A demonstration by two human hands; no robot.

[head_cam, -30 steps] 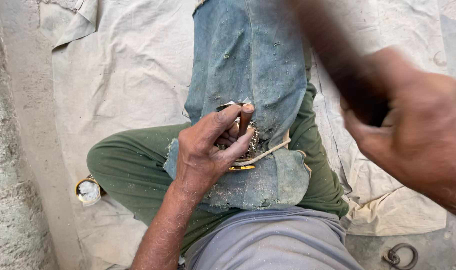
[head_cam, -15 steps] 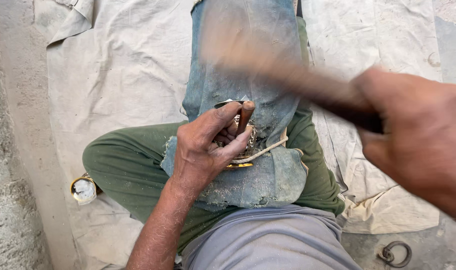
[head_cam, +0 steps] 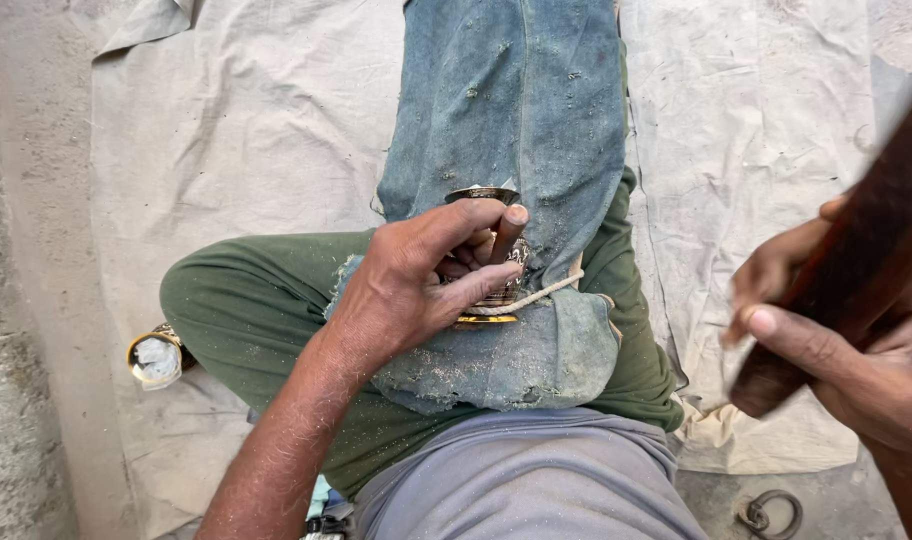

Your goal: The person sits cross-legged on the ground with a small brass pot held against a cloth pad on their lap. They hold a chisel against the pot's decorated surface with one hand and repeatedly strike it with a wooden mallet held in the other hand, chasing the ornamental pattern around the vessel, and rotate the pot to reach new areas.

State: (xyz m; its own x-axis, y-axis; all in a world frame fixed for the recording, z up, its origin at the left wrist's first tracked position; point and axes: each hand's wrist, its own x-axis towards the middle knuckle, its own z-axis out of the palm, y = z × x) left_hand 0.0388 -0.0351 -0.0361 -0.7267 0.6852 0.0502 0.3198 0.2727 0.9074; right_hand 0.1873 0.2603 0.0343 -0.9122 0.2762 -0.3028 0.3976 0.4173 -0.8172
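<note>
Nearest, I see the grey shirt hem (head_cam: 536, 480) at the bottom edge, and just right of it a small dark metal ring (head_cam: 771, 513) lying on the bare floor. My right hand (head_cam: 856, 350) sits at the near right, clenched around a thick dark wooden handle (head_cam: 856, 270) that slants up toward the right edge; its far end is out of view. A little farther in, my left hand (head_cam: 416, 280) rests on the lap, fingers pinching a slim dark rod-like tool (head_cam: 504, 240) upright against a small engraved brass vessel (head_cam: 496, 270). That vessel lies at the centre on a dusty faded blue denim cloth (head_cam: 516, 130) spread over green trousers (head_cam: 246, 300), with a pale cord (head_cam: 536, 298) looped around it. Left of the bent knee stands a small round brass-rimmed pot (head_cam: 156, 357). Beyond everything stretches the pale canvas sheet (head_cam: 236, 130).
</note>
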